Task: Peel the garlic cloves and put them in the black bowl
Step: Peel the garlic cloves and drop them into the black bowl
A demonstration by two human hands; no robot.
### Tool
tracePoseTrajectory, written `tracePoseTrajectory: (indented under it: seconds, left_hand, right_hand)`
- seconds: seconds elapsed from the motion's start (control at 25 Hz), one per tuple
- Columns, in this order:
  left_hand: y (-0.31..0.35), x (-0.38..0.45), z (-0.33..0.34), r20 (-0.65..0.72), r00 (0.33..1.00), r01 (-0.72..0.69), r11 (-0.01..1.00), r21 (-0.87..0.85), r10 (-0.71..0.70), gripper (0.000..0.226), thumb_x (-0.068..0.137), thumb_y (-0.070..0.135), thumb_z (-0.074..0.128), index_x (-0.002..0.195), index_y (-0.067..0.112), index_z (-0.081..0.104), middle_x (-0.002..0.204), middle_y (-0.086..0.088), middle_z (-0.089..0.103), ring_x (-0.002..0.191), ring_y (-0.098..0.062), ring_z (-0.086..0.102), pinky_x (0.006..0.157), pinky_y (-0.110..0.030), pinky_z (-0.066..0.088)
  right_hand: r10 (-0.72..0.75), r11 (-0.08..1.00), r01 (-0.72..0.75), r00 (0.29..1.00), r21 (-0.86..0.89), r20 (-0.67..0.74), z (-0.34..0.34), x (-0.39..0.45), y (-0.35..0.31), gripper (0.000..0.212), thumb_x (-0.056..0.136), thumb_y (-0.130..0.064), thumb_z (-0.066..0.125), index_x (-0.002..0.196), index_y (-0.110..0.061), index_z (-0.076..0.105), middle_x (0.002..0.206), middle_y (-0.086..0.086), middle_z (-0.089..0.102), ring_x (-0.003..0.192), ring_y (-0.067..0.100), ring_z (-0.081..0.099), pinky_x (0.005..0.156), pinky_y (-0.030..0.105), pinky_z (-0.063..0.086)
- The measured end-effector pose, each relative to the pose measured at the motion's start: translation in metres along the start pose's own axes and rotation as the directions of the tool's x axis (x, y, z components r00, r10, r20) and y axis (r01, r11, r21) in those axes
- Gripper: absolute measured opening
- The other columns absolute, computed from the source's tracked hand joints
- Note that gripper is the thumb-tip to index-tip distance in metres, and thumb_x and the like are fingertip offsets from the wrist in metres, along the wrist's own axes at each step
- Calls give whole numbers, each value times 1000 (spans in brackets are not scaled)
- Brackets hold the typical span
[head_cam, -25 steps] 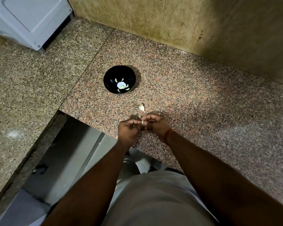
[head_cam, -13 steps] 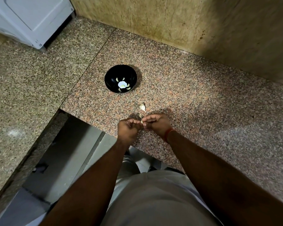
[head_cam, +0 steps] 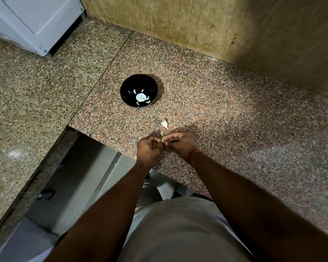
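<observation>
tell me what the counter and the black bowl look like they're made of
Counter: polished granite by the look, with pink, grey and black speckle and a soft sheen. Black bowl: glossy glazed ceramic or possibly melamine; it has a smooth reflective wall and a white flower print inside.

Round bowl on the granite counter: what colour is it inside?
Black bowl, with a white flower motif at the bottom; head view.

A speckled granite countertop (head_cam: 235, 114) fills the view. At its far left corner stands a white appliance (head_cam: 34, 21). Stained beige wall tiles (head_cam: 197, 23) rise along the countertop's back edge.
</observation>
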State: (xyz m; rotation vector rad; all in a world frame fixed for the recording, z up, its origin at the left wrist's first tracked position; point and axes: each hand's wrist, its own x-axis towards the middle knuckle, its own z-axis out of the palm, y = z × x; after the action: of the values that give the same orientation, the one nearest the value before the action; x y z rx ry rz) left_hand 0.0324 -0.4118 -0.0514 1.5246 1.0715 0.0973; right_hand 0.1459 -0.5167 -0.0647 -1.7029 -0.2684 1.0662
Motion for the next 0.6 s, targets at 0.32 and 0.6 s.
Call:
tracePoseTrajectory:
  seconds: [0.32, 0.6]
  left_hand:
    - [-5, -1, 2, 22, 997, -68, 997, -36, 69, 9, 95, 9, 66, 91, 0, 67, 88, -26, 70, 69, -23, 59, 63, -45, 55]
    - [0, -3, 3, 22, 1000, 10, 988, -155, -7, 10, 97, 4, 61, 92, 3, 69, 83, -8, 71, 74, -18, 62, 67, -30, 54]
  right_hand:
    - [43, 992, -47, 999, 120, 30, -4, -3, 0, 16, 89, 3, 71, 105, 3, 73, 101, 23, 75, 90, 34, 72, 85, 51, 62]
    - [50, 993, -49, 999, 104, -9, -1, -5, -1, 14, 91, 1, 69, 105, -1, 73, 99, 20, 75, 84, 25, 72, 82, 44, 64]
